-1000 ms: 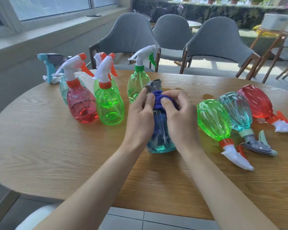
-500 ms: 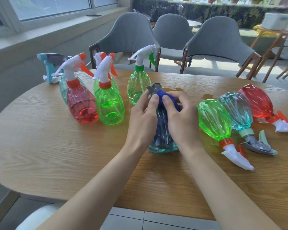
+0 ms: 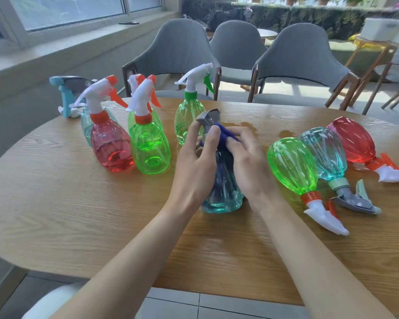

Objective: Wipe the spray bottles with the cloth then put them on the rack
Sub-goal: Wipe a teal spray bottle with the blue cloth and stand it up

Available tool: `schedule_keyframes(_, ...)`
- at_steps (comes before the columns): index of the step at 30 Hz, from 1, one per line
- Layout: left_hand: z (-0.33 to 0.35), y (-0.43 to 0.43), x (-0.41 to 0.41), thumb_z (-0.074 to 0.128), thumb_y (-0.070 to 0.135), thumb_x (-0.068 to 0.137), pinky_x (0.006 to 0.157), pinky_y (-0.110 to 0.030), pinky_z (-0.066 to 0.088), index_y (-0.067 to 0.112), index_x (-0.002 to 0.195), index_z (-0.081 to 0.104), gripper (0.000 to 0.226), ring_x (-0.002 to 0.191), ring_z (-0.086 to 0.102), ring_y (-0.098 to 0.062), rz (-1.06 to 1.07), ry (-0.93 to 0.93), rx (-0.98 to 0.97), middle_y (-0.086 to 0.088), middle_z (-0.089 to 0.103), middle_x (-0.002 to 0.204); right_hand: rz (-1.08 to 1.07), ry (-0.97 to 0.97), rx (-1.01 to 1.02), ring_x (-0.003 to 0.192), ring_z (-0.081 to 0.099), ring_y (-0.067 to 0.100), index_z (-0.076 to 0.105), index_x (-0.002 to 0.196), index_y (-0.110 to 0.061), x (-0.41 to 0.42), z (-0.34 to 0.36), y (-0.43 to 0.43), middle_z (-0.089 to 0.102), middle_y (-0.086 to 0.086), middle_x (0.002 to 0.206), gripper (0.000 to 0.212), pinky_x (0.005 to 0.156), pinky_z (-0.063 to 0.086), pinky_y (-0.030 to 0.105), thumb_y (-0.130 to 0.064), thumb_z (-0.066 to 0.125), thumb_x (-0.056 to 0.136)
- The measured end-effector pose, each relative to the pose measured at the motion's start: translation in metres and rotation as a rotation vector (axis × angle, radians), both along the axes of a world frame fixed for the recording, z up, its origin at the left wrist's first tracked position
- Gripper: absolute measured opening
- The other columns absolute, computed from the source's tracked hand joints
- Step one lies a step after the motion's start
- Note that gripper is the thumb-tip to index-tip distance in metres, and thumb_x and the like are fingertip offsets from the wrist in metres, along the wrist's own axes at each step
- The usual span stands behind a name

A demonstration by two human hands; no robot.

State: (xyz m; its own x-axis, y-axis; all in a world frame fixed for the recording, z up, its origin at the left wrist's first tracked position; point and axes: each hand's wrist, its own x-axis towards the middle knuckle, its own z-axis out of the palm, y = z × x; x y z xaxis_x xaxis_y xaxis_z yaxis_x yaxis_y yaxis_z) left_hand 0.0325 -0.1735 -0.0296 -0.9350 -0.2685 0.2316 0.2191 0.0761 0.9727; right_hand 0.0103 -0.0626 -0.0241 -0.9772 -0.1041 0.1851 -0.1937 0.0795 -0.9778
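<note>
The left hand (image 3: 194, 166) grips the teal bottle (image 3: 224, 194) at its neck while the right hand (image 3: 251, 166) pinches the blue cloth (image 3: 224, 134) round it, mid-wipe; the body probably needs wiping next.

Both hands cover the neck and shoulder of the teal bottle (image 3: 224, 192) between them; only its base and grey sprayer tip show. The blue cloth (image 3: 224, 134) is mostly buried under the right hand (image 3: 251, 166) and the fingertips of the left hand (image 3: 194, 166). Left of the left hand, 1 pale bottle (image 3: 86, 125) stands largely behind the red bottle (image 3: 111, 148). A dark object (image 3: 128, 23) on the sill beyond is too small to tell. A white shape (image 3: 53, 302) below the left forearm is cut off.
</note>
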Motion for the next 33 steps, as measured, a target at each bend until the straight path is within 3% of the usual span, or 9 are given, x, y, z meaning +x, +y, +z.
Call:
schedule_keyframes(4,-0.002,0.006,0.0,0.049,0.04,0.114,0.091,-0.044,0.059,0.038,0.144,0.062,0.033,0.109,0.073,-0.023,0.04,0.012,0.005,-0.001,0.077,0.115,-0.017,-0.103,-0.1,0.076,0.071,0.01,0.059,0.112,-0.02,-0.001,0.006,0.003,0.074,0.005,0.096,0.013,0.064,0.056,0.029,-0.022,0.046,0.113)
schedule_keyframes(6,-0.003,0.004,-0.003,0.05,0.038,0.114,0.09,-0.038,0.057,0.03,0.149,0.061,0.038,0.097,0.071,-0.013,0.083,0.024,-0.03,0.0,0.073,0.109,-0.052,-0.05,-0.066,0.074,0.067,0.006,0.06,0.109,-0.019,0.001,0.005,0.002,0.072,0.004,0.096,0.015,0.062,0.053,0.023,-0.021,0.046,0.112)
schedule_keyframes(8,-0.004,0.002,-0.006,0.054,0.033,0.113,0.095,-0.028,0.053,0.026,0.15,0.062,0.038,0.102,0.067,0.002,0.134,0.021,-0.036,0.011,0.07,0.112,-0.099,0.027,-0.027,0.078,0.067,0.005,0.063,0.108,-0.02,0.002,0.002,-0.001,0.072,0.0,0.096,0.015,0.065,0.054,0.021,-0.021,0.049,0.112)
schedule_keyframes(11,-0.007,-0.001,-0.008,0.06,0.033,0.11,0.104,-0.042,0.057,0.025,0.146,0.065,0.037,0.116,0.07,-0.012,0.186,0.009,0.004,0.002,0.073,0.126,-0.162,0.119,0.015,0.095,0.071,0.014,0.069,0.107,-0.028,0.002,-0.007,-0.005,0.072,0.001,0.107,0.014,0.083,0.061,0.038,-0.027,0.056,0.11)
schedule_keyframes(15,-0.013,-0.002,-0.012,0.062,0.039,0.108,0.082,-0.037,0.054,0.035,0.138,0.071,0.031,0.08,0.062,-0.013,0.23,0.033,-0.045,-0.013,0.07,0.103,-0.212,0.145,-0.004,0.103,0.07,0.016,0.073,0.113,-0.025,0.002,-0.01,-0.01,0.073,0.0,0.111,0.016,0.089,0.061,0.041,-0.024,0.057,0.11)
schedule_keyframes(20,-0.01,-0.001,-0.007,0.049,0.041,0.113,0.096,-0.02,0.048,0.041,0.15,0.057,0.038,0.098,0.061,0.016,0.153,-0.038,-0.094,0.03,0.065,0.106,-0.249,0.141,-0.003,0.101,0.07,0.01,0.075,0.117,-0.023,-0.001,-0.011,-0.01,0.074,-0.004,0.111,0.018,0.09,0.06,0.034,-0.023,0.058,0.11)
schedule_keyframes(25,-0.007,0.0,-0.006,0.052,0.028,0.114,0.073,-0.008,0.048,0.028,0.153,0.057,0.04,0.069,0.056,0.016,0.089,-0.018,-0.063,0.042,0.058,0.066,-0.259,0.15,-0.019,0.1,0.071,0.008,0.076,0.118,-0.02,-0.001,-0.011,-0.01,0.075,-0.004,0.111,0.019,0.082,0.055,0.018,-0.021,0.058,0.11)
schedule_keyframes(29,-0.008,0.0,-0.008,0.058,0.024,0.112,0.091,-0.005,0.048,0.015,0.151,0.06,0.041,0.094,0.058,0.029,0.125,0.042,-0.046,0.045,0.06,0.099,-0.273,0.171,-0.004,0.101,0.07,0.009,0.075,0.119,-0.02,0.0,-0.012,-0.012,0.075,-0.004,0.111,0.021,0.085,0.057,0.022,-0.021,0.056,0.11)
schedule_keyframes(33,-0.007,0.002,-0.004,0.065,0.024,0.109,0.1,-0.018,0.055,0.017,0.144,0.067,0.037,0.109,0.065,0.017,0.175,0.092,-0.031,0.031,0.067,0.112,-0.288,0.186,0.017,0.104,0.07,0.009,0.074,0.122,-0.021,0.001,-0.013,-0.013,0.074,-0.005,0.113,0.023,0.09,0.058,0.028,-0.022,0.053,0.111)
